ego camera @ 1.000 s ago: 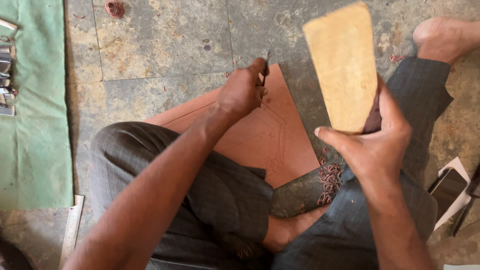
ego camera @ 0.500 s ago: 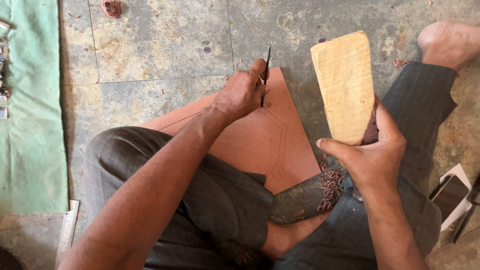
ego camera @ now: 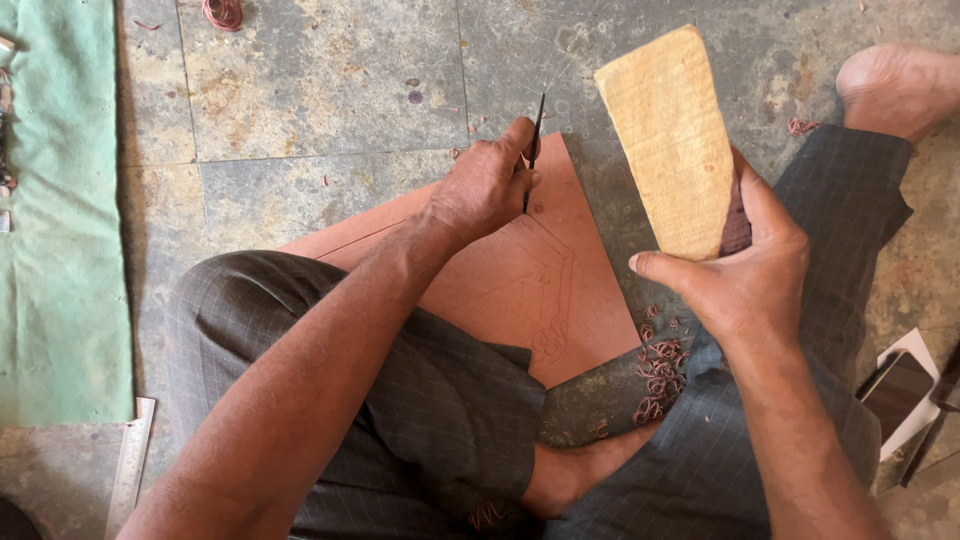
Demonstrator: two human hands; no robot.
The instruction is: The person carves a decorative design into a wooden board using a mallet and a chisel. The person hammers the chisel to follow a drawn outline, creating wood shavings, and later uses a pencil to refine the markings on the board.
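Wooden mallet (ego camera: 668,140), 1 o'clock: pale yellow-tan, dark brown lower part. Board (ego camera: 520,285), centre: reddish-brown with scribed line pattern. Chisel (ego camera: 533,150): dark. Trousers (ego camera: 400,400): grey, fine check. Cloth (ego camera: 60,250), 9 o'clock: green. Floor (ego camera: 320,90): mottled grey slabs.

Grey stone-tile floor (ego camera: 330,90), reddish-brown board (ego camera: 520,280) lying flat at centre, green cloth (ego camera: 60,250) along left edge, steel ruler (ego camera: 130,465) at lower left, reddish shavings (ego camera: 655,375) beside board, phone (ego camera: 895,385) at right edge.
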